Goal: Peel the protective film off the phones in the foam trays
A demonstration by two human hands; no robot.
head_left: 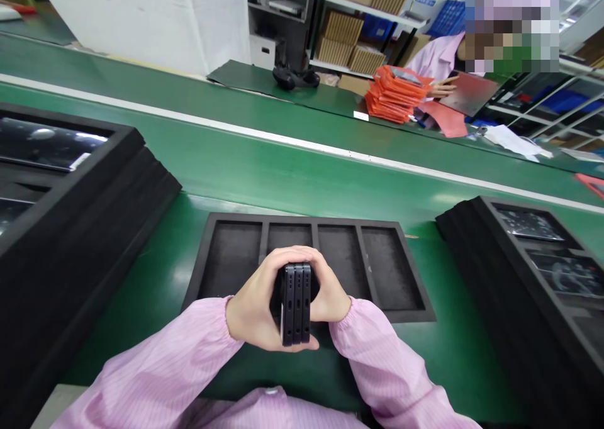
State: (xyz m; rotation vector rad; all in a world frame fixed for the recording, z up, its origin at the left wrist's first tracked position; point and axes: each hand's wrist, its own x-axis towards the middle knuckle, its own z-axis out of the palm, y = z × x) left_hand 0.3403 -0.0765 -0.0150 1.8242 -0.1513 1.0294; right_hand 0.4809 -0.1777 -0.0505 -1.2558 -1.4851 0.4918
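Three dark smartphones stand on edge, pressed side by side, their port ends facing me. My left hand is closed round them from the left, with its thumb along the bottom. From the right, my right hand also grips the stack, and the fingers of both hands meet over the top. Behind and below the hands lies a black foam tray with several rectangular compartments. Its compartments show bare bottoms where the hands do not cover them.
Stacked black foam trays holding screen-like panels rise at the left. Another such stack stands at the right. Across the green bench, a co-worker in pink handles items beside a pile of orange packets.
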